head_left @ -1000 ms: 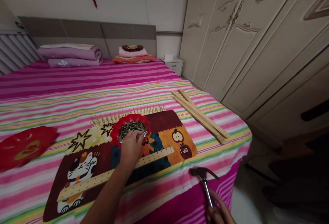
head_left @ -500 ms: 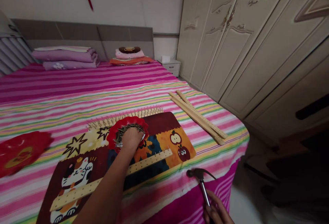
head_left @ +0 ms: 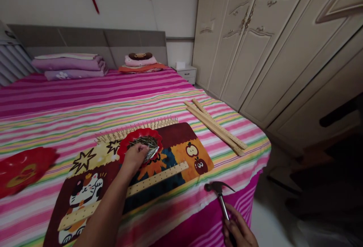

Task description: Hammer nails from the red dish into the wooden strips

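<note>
My left hand reaches into a red plate heaped with small metal nails, its fingers curled and pinched among them. The plate rests on a colourful cartoon mat on the striped bed. A pale wooden strip dotted with holes lies across the mat in front of the plate, and a second strip studded with upright nails lies behind it. My right hand grips the handle of a claw hammer at the bed's near right corner.
Two or three loose wooden slats lie near the bed's right edge. A second red plate sits at far left. Folded bedding and a headboard lie at the back. Cream wardrobe doors stand at right, beyond a strip of floor.
My left hand dipped into the nails, then drew back a little toward the plate's near rim. The view has drifted slightly; the hammer stays low at the bed corner.
</note>
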Available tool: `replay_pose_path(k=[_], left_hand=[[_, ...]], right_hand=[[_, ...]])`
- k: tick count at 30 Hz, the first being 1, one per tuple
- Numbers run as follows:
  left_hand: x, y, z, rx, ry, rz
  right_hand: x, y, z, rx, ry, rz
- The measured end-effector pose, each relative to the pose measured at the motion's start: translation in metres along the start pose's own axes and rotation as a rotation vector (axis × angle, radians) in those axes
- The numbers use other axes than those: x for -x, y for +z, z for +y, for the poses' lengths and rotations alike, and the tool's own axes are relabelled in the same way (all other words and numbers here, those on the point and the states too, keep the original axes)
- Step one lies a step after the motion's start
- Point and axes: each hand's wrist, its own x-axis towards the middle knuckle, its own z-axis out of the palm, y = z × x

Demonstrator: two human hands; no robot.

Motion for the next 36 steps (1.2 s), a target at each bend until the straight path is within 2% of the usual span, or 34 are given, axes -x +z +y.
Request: replay_pose_path(k=[3,5,9,13,17,20,22,28,36], left_hand=[[0.007,0.001,-0.007,0.331,-0.066,-0.012],[0.009,0.000,-0.008,0.467,-0.085,-0.033],[0.014,-0.008,-0.005,0.697,-0.074,-0.071],[0.029,-0.015,0.005,0.897,-0.096,-0.177],[0.048,-0.011,0.012,1.059,-0.181,-0.251],[0.060,0.002,0.012,1.075,-0.249,-0.319],[0.065,0.012,0.010,1.026,-0.231,-0.352],[0.071,0.036,0.007,0.771,-0.139,-0.232],[0.075,0.043,0.003,0.694,-0.064,-0.197]], right_hand=[[0.003,0.002,-0.003,0.038,0.021,-0.022],[0.004,0.003,-0.005,0.045,0.008,-0.022],[0.003,0.002,-0.005,0.059,-0.019,-0.033],[0.002,0.002,-0.003,0.061,-0.032,-0.050],[0.004,0.002,-0.004,0.061,-0.068,-0.056],[0.007,0.002,-0.008,0.062,-0.091,-0.075],[0.010,0.003,-0.010,0.059,-0.102,-0.088],[0.012,0.003,-0.012,0.053,-0.108,-0.095],[0.005,0.000,-0.007,0.043,-0.080,-0.088]])
